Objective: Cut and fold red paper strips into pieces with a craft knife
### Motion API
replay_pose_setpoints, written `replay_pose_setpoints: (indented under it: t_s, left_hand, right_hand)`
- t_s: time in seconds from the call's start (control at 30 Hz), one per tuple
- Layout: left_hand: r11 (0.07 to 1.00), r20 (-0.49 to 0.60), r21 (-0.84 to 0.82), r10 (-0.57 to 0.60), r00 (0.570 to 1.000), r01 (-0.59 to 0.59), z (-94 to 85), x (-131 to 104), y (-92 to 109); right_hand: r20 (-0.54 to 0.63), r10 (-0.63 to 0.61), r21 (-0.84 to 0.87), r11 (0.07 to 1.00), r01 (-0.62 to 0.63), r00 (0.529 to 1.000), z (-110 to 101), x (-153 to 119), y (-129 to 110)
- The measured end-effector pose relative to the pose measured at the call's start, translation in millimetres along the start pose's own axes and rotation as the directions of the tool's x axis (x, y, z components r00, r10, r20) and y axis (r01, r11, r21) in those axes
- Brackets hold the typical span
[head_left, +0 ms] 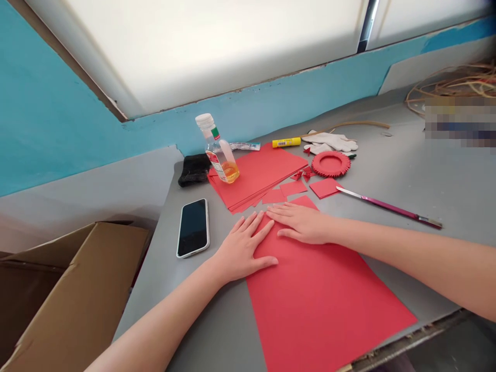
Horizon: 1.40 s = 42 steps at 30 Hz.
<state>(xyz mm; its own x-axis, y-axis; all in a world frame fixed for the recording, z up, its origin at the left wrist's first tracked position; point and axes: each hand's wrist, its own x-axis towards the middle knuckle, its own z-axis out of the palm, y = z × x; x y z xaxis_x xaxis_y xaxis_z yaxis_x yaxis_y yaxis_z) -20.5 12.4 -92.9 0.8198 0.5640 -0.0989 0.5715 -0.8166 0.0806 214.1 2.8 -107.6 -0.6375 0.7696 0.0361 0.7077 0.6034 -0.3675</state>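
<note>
A large red paper sheet lies on the grey table, reaching its front edge. My left hand rests flat on the sheet's left edge, fingers spread. Near the sheet's far end, my right hand lies flat with its fingers stretched to the left, close to the left fingertips. Beyond the hands are small red paper pieces and a stack of red sheets. A bottle with amber liquid stands on the stack. A utility knife lies to the right.
A phone lies left of my left hand. Farther back are a black cloth item, a yellow glue stick, white gloves and a red toothed ring. A cardboard box is at the left.
</note>
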Motion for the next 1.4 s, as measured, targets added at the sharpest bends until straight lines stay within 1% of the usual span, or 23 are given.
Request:
replay_pose_setpoints:
  t_s: [0.13,0.23,0.33,0.43,0.5,0.53,0.6,0.67,0.7,0.77,0.8,0.83,0.9,1.0,1.13,1.3,1.4]
  left_hand:
    - [1.0,0.012,-0.013,-0.028,1.0,0.028,-1.3,0.4,1.7]
    - [0.998,0.027,-0.016,-0.058,0.998,0.059,-2.4,-1.4,3.2]
    - [0.997,0.033,-0.008,-0.078,0.996,0.078,-4.2,-10.8,0.2]
    - [0.995,0.059,0.012,-0.101,0.993,0.101,-9.8,-27.4,-6.6]
    - [0.987,0.071,0.044,-0.157,0.985,0.154,-16.9,-35.5,-8.2]
    - [0.979,0.055,0.069,-0.198,0.979,0.194,-21.1,-36.0,-6.3]
    - [0.953,-0.033,0.108,-0.282,0.959,0.283,-28.3,-26.9,4.5]
    - [0.948,-0.149,0.062,-0.301,0.942,0.313,-30.3,-4.2,24.0]
    - [0.959,-0.158,0.01,-0.278,0.947,0.283,-28.4,10.5,35.3]
    - [0.972,-0.092,-0.085,-0.228,0.969,0.22,-19.7,39.9,55.5]
    - [0.968,-0.068,-0.114,-0.232,0.97,0.224,-14.0,51.8,62.4]
    - [0.963,-0.077,-0.124,-0.25,0.965,0.24,-8.1,60.5,66.4]
    - [0.965,-0.089,-0.128,-0.243,0.966,0.23,1.5,66.4,65.7]
    - [0.966,-0.068,-0.118,-0.24,0.968,0.231,6.9,53.1,51.0]
    - [0.954,-0.057,-0.104,-0.288,0.956,0.282,3.9,28.0,30.5]
    - [0.935,-0.051,-0.087,-0.348,0.936,0.343,1.8,4.6,16.1]
    - [0.915,-0.051,-0.077,-0.4,0.915,0.395,1.2,-9.5,10.8]
  right_hand:
    - [-0.005,0.101,-0.068,0.993,-0.101,0.995,-7.4,-13.8,18.7]
    - [-0.029,0.139,-0.125,0.982,-0.142,0.99,-11.2,-21.5,26.1]
    - [-0.035,0.135,-0.137,0.981,-0.138,0.99,-11.7,-23.9,27.9]
    - [-0.041,0.12,-0.147,0.981,-0.125,0.992,-11.1,-24.0,28.0]
    - [-0.052,0.109,-0.156,0.981,-0.116,0.993,-10.5,-23.9,28.2]
    - [-0.059,0.102,-0.161,0.981,-0.11,0.993,-10.0,-23.9,28.4]
    - [-0.075,0.089,-0.172,0.98,-0.101,0.993,-8.4,-23.6,29.3]
    - [-0.095,0.076,-0.186,0.978,-0.093,0.993,-5.9,-23.1,30.9]
    - [-0.104,0.069,-0.194,0.977,-0.088,0.992,-4.5,-22.9,31.9]
    - [-0.116,0.054,-0.207,0.975,-0.078,0.992,-1.9,-22.5,34.2]
    - [-0.119,0.049,-0.212,0.974,-0.074,0.992,-0.8,-22.4,35.3]
    - [-0.12,0.047,-0.216,0.974,-0.073,0.992,0.0,-22.4,36.4]
    - [-0.122,0.054,-0.221,0.972,-0.08,0.991,0.7,-22.8,37.9]
    - [-0.118,0.071,-0.221,0.971,-0.095,0.991,-0.2,-23.2,37.6]
    - [-0.11,0.086,-0.227,0.968,-0.109,0.99,-2.8,-22.6,33.5]
    - [-0.106,0.085,-0.245,0.963,-0.109,0.991,-4.1,-22.2,33.4]
    - [-0.105,0.076,-0.257,0.961,-0.101,0.992,-4.9,-22.5,35.4]
